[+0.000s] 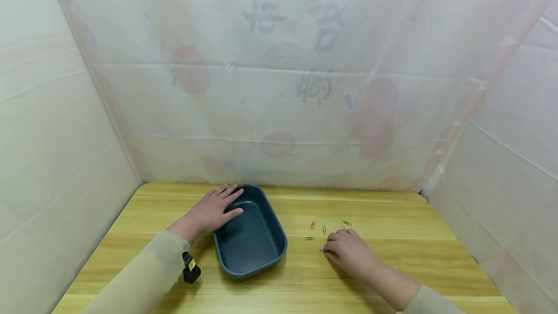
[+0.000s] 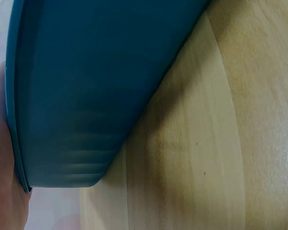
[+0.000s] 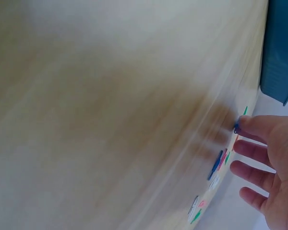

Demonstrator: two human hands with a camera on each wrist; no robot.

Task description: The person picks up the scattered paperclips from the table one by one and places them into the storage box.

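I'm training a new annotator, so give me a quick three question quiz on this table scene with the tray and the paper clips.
1. True or false: the left hand rests on the rim of the dark blue tray.
2. Which hand is at the loose paper clips on the wooden table? A) left B) right C) both
3. Fill in: in the head view, the tray's inside looks ____.

Key
1. True; its straight fingers lie over the far left rim.
2. B; the right hand has a fingertip on a small clip at the table, while green and orange clips lie just beyond it.
3. Empty; no clip shows inside.
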